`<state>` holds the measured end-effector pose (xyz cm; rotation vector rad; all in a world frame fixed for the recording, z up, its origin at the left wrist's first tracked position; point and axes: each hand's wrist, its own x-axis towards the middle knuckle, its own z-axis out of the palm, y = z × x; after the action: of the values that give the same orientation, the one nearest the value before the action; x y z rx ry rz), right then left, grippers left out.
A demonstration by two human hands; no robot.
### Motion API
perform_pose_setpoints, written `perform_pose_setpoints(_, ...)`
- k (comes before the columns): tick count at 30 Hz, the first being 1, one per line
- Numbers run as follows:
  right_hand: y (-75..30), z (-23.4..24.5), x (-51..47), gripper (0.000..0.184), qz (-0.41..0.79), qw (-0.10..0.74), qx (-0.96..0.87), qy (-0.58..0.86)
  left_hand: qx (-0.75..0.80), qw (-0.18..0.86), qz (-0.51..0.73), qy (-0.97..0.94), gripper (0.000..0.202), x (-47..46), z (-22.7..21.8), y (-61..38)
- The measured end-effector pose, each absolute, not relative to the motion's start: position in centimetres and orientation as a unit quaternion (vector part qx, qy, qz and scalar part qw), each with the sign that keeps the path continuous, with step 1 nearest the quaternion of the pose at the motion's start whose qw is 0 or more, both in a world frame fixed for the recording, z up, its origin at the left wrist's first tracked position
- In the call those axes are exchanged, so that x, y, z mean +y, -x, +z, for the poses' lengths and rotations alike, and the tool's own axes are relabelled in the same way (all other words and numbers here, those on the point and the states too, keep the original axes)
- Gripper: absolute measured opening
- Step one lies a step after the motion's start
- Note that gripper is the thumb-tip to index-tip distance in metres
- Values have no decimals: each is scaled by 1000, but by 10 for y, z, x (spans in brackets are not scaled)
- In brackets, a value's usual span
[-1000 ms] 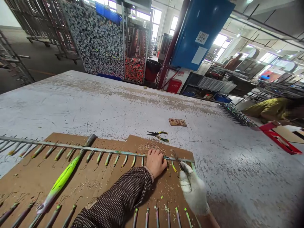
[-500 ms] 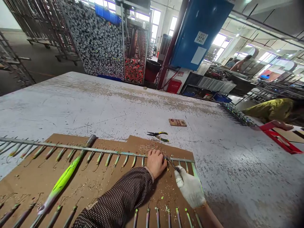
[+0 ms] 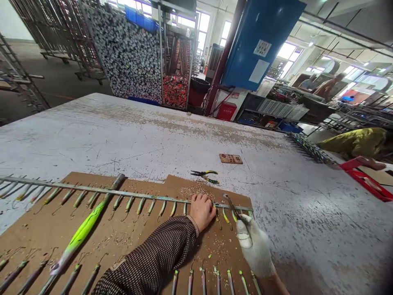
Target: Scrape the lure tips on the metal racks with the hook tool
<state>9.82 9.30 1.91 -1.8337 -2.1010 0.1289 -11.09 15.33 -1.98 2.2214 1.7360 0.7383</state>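
Observation:
My left hand (image 3: 202, 212), bare below a checked sleeve, lies with its fingers curled over a long, thin metal bar (image 3: 135, 193). My right hand (image 3: 253, 243), in a white glove, grips a slim, worn metal hand tool (image 3: 231, 205); its tip is just above the bar, right of my left hand, and its exact kind is unclear. Small painted pieces (image 3: 173, 209) with wire hooks hang along the bar. Under the bar, a long fish-shaped yellow-green piece (image 3: 81, 233) lies slanted. A second row of slim painted pieces (image 3: 190, 282) lies nearer me.
Brown cardboard (image 3: 123, 241) strewn with chips covers the near part of the white table (image 3: 138, 139). Beyond it lie yellow-and-black pliers (image 3: 205, 176) and a phone-shaped brown object (image 3: 231, 159). A red tray (image 3: 365, 178) and a person's yellow-green sleeve (image 3: 353, 141) are at the right.
My right hand has moved right and slightly down with the tool, uncovering pieces on the bar beside my left hand. My left hand stays in place.

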Motion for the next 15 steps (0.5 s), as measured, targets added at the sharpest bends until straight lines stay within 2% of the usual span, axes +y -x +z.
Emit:
perform_pose_setpoints(4, -95, 11, 99, 47, 47, 88, -744, 660, 592, 101, 250, -760, 18, 153, -20, 112)
perform_pose_setpoints(11, -95, 4, 107, 39, 41, 67, -726, 683, 586, 98, 237, -769, 17, 152, -16, 115)
perform_pose_setpoints(15, -93, 0, 106, 36, 39, 84, -717, 691, 559, 89, 239, -789, 12, 150, -16, 122)
